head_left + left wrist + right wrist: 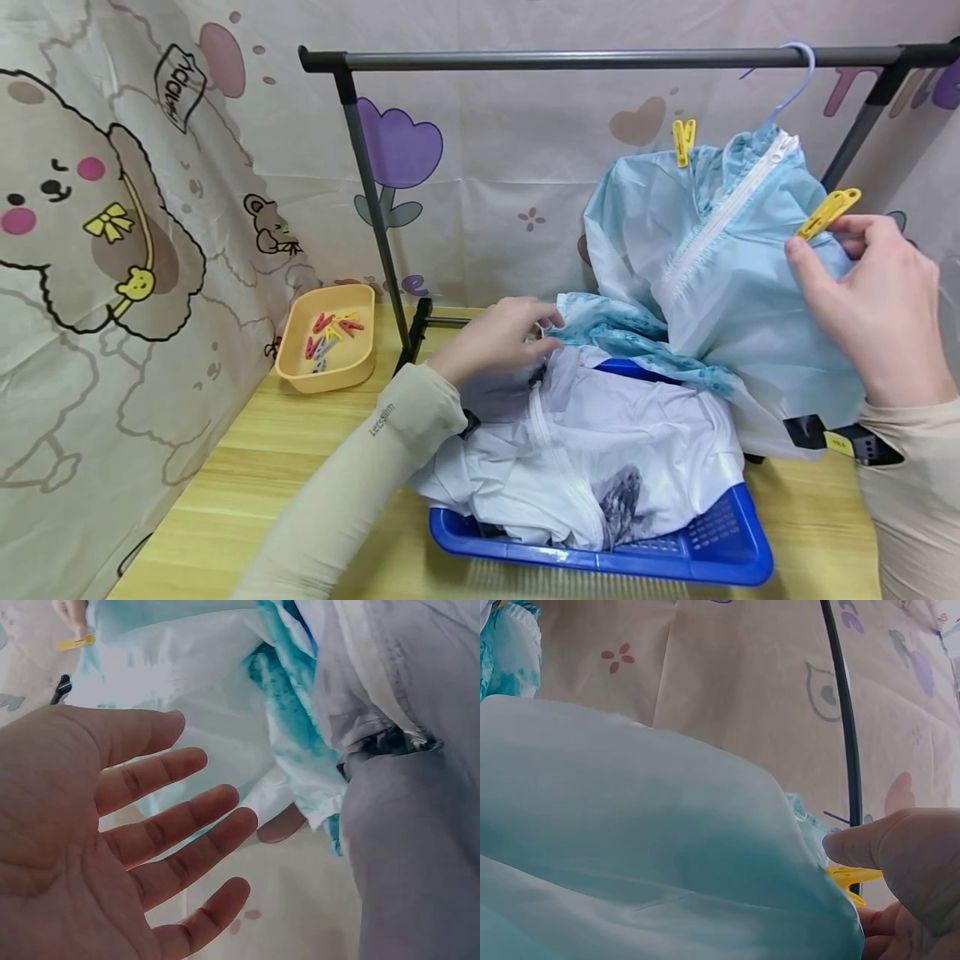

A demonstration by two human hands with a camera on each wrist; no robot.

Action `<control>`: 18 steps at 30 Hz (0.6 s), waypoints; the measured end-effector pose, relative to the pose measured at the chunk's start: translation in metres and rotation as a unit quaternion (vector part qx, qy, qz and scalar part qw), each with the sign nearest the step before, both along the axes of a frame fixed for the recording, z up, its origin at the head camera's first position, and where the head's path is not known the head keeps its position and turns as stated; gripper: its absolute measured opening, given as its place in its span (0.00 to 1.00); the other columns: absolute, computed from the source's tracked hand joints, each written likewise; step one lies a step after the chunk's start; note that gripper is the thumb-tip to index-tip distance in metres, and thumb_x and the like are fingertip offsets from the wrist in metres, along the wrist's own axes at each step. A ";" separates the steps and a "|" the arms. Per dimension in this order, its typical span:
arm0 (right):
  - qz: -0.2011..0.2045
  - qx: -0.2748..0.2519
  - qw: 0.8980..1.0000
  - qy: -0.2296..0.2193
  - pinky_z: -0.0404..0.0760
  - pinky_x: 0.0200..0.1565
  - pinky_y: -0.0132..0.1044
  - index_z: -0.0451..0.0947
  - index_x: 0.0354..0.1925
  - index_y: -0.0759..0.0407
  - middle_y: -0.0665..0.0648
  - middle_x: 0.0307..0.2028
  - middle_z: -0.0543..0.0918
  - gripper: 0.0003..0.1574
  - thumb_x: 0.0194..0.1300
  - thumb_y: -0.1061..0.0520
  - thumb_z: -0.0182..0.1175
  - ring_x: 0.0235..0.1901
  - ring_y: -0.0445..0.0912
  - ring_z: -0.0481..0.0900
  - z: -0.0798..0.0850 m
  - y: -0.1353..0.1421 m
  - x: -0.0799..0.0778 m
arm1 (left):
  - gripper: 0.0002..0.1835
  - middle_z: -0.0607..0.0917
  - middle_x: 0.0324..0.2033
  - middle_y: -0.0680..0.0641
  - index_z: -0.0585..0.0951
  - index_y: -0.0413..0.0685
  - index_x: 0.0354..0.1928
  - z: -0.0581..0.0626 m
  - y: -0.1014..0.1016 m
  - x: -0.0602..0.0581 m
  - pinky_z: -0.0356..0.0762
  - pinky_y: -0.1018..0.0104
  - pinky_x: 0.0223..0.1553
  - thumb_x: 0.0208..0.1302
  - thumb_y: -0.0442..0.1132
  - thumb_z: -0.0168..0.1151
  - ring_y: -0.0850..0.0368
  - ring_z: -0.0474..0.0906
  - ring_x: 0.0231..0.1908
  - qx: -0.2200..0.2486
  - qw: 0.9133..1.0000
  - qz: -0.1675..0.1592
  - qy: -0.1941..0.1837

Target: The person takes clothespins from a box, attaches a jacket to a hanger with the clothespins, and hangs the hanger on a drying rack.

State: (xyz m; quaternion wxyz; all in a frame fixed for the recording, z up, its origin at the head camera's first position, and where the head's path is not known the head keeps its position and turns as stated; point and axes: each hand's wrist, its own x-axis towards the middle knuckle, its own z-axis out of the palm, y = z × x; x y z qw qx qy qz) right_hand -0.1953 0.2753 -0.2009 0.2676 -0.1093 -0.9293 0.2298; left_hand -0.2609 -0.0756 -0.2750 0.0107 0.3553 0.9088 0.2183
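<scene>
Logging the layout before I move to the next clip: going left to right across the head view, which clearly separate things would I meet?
Cartoon animal print → yellow peg tray → left hand → higher yellow clothespin → right hand.

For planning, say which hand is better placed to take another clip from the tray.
Probably the left hand: it is empty and nearer the tray. The right hand is farther, at a yellow clip on the blue jacket.

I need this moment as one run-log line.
right hand: at yellow clip on blue jacket; left hand: empty, near basket; jacket: on hanger
</scene>
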 end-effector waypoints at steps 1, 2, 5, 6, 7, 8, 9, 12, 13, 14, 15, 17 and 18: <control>0.000 -0.001 1.000 0.000 0.78 0.52 0.78 0.60 0.78 0.73 0.83 0.64 0.72 0.46 0.81 0.40 0.51 0.59 0.76 0.70 0.000 -0.001 0.001 | 0.14 0.89 0.55 0.47 0.86 0.49 0.58 0.001 -0.002 0.001 0.83 0.57 0.61 0.77 0.44 0.66 0.52 0.85 0.57 0.005 1.000 0.002 0.004; -0.001 -0.002 1.000 0.000 0.81 0.48 0.74 0.59 0.78 0.72 0.83 0.64 0.72 0.46 0.81 0.40 0.51 0.59 0.76 0.70 0.000 -0.001 0.001 | 0.13 0.89 0.55 0.47 0.86 0.48 0.58 0.001 -0.004 0.002 0.83 0.57 0.61 0.77 0.43 0.66 0.53 0.85 0.57 0.010 1.000 0.004 0.008; 0.001 -0.007 1.000 0.005 0.85 0.34 0.39 0.58 0.79 0.71 0.83 0.65 0.72 0.46 0.80 0.41 0.52 0.56 0.74 0.71 0.000 -0.002 0.003 | 0.13 0.90 0.54 0.48 0.86 0.48 0.58 0.001 -0.011 0.005 0.83 0.58 0.60 0.76 0.42 0.66 0.53 0.86 0.56 0.027 0.999 0.014 0.017; 0.001 -0.007 1.000 0.009 0.77 0.29 0.28 0.57 0.79 0.70 0.82 0.65 0.72 0.46 0.80 0.41 0.53 0.54 0.73 0.71 -0.001 -0.003 0.004 | 0.13 0.90 0.54 0.48 0.86 0.48 0.57 0.001 -0.013 0.006 0.83 0.58 0.60 0.76 0.41 0.66 0.53 0.86 0.55 0.032 0.999 0.016 0.018; 0.000 -0.005 1.000 0.014 0.66 0.28 0.22 0.57 0.80 0.69 0.81 0.65 0.72 0.46 0.80 0.41 0.53 0.52 0.71 0.71 -0.001 -0.003 0.004 | 0.13 0.90 0.54 0.48 0.86 0.48 0.57 0.001 -0.015 0.007 0.83 0.59 0.60 0.76 0.41 0.67 0.53 0.86 0.55 0.037 0.999 0.018 0.020; -0.001 -0.004 1.000 0.018 0.56 0.28 0.20 0.57 0.80 0.68 0.80 0.65 0.72 0.46 0.80 0.41 0.54 0.52 0.70 0.70 -0.002 -0.003 0.005 | 0.13 0.90 0.54 0.47 0.86 0.48 0.57 0.001 -0.017 0.008 0.83 0.59 0.60 0.76 0.41 0.67 0.53 0.86 0.55 0.042 0.999 0.021 0.021; -0.001 -0.004 1.000 0.024 0.57 0.30 0.20 0.57 0.80 0.68 0.80 0.65 0.72 0.46 0.80 0.41 0.54 0.52 0.69 0.70 -0.003 -0.003 0.005 | 0.13 0.90 0.54 0.47 0.86 0.48 0.57 0.001 -0.019 0.009 0.83 0.59 0.60 0.75 0.41 0.67 0.53 0.86 0.54 0.046 0.998 0.024 0.022; -0.007 -0.002 0.999 0.034 0.75 0.50 0.40 0.56 0.81 0.66 0.78 0.68 0.69 0.45 0.80 0.42 0.54 0.61 0.69 0.67 -0.005 -0.005 0.007 | 0.13 0.90 0.54 0.47 0.86 0.48 0.57 0.000 -0.024 0.012 0.83 0.58 0.60 0.76 0.41 0.66 0.52 0.86 0.54 0.051 0.998 0.032 0.024; -0.008 -0.003 0.999 0.036 0.76 0.56 0.50 0.55 0.81 0.66 0.77 0.69 0.68 0.45 0.80 0.43 0.54 0.65 0.70 0.65 -0.005 -0.006 0.007 | 0.13 0.90 0.54 0.47 0.86 0.49 0.57 -0.001 -0.026 0.013 0.83 0.57 0.60 0.76 0.41 0.66 0.51 0.86 0.55 0.051 0.998 0.034 0.025; -0.009 -0.006 0.999 0.036 0.74 0.63 0.60 0.54 0.82 0.65 0.77 0.71 0.66 0.46 0.80 0.43 0.54 0.69 0.70 0.62 -0.006 -0.007 0.008 | 0.13 0.89 0.54 0.47 0.86 0.49 0.58 -0.001 -0.028 0.014 0.83 0.56 0.60 0.76 0.42 0.66 0.50 0.86 0.55 0.051 0.998 0.037 0.025; -0.010 -0.009 0.999 0.036 0.69 0.69 0.68 0.54 0.82 0.65 0.77 0.73 0.63 0.46 0.80 0.43 0.54 0.73 0.71 0.60 -0.006 -0.007 0.009 | 0.13 0.89 0.54 0.46 0.86 0.48 0.58 -0.002 -0.030 0.015 0.83 0.56 0.60 0.76 0.42 0.65 0.49 0.86 0.55 0.051 0.998 0.038 0.026; -0.010 -0.011 0.999 0.037 0.63 0.74 0.73 0.53 0.83 0.64 0.77 0.76 0.60 0.47 0.80 0.44 0.54 0.76 0.70 0.56 -0.006 -0.008 0.010 | 0.14 0.89 0.53 0.46 0.86 0.48 0.58 -0.003 -0.033 0.017 0.83 0.55 0.60 0.76 0.43 0.66 0.48 0.86 0.55 0.049 0.998 0.041 0.027; -0.009 -0.012 0.999 0.038 0.61 0.75 0.74 0.53 0.83 0.64 0.77 0.78 0.59 0.47 0.79 0.44 0.54 0.78 0.70 0.54 -0.007 -0.009 0.010 | 0.14 0.89 0.53 0.46 0.85 0.48 0.59 -0.003 -0.035 0.018 0.83 0.55 0.60 0.76 0.43 0.66 0.48 0.86 0.55 0.050 0.998 0.042 0.028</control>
